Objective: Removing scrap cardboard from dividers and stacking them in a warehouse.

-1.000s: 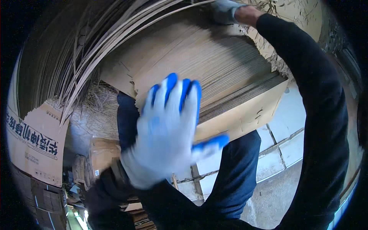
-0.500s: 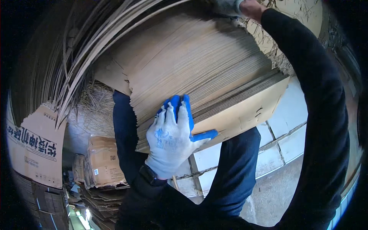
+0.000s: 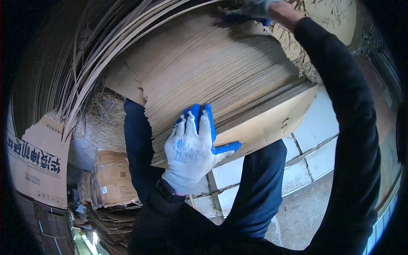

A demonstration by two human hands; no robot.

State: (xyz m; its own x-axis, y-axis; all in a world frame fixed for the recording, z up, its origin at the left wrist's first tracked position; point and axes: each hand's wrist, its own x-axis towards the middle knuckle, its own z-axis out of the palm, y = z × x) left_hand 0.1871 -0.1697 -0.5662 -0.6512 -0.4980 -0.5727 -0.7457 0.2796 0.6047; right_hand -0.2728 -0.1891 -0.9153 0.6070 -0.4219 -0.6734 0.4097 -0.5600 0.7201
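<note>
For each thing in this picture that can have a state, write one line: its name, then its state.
Cardboard stack: flattened sheets on edge, leaning on the person's knees.
Left hand: gloved, fingers spread flat against the stack's near edge.
Right hand: gloved, gripping the stack's far top edge.
Printed box: torn, folded flat at the left.
Bundled cartons: flattened, piled on the floor.

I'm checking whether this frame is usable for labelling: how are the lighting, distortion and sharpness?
Head view: strong fisheye bend, so the cardboard stack edges curve and the corners go black; the left hand in its white and blue glove is sharp and well lit at centre; the right hand at the top rim is stretched and slightly soft; the lower left is dim, with small bright glare spots.
</note>
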